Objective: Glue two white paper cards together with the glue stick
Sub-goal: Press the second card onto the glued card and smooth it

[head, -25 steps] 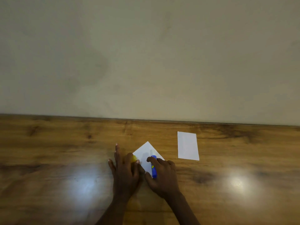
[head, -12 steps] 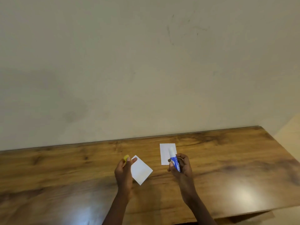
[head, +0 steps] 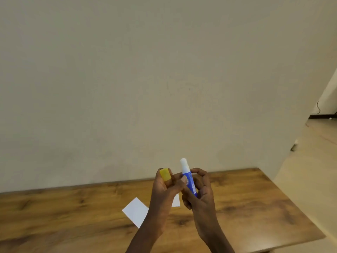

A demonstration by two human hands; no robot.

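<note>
My right hand (head: 199, 190) holds the blue glue stick (head: 187, 177) upright above the table, its white glue tip bare at the top. My left hand (head: 163, 190) is raised right beside it and pinches the yellow cap (head: 165, 174) between thumb and fingers. One white paper card (head: 135, 211) lies flat on the wooden table, turned at an angle, partly behind my left wrist. Only a corner of the second white card (head: 176, 201) shows between my two hands.
The wooden table (head: 255, 207) stands against a plain beige wall. Its right edge (head: 291, 207) drops off to a light floor at the right side.
Both hands have lifted off the card on the table and come together in the air, the glue stick now upright near the cap. The camera has tilted up and to the right.
</note>
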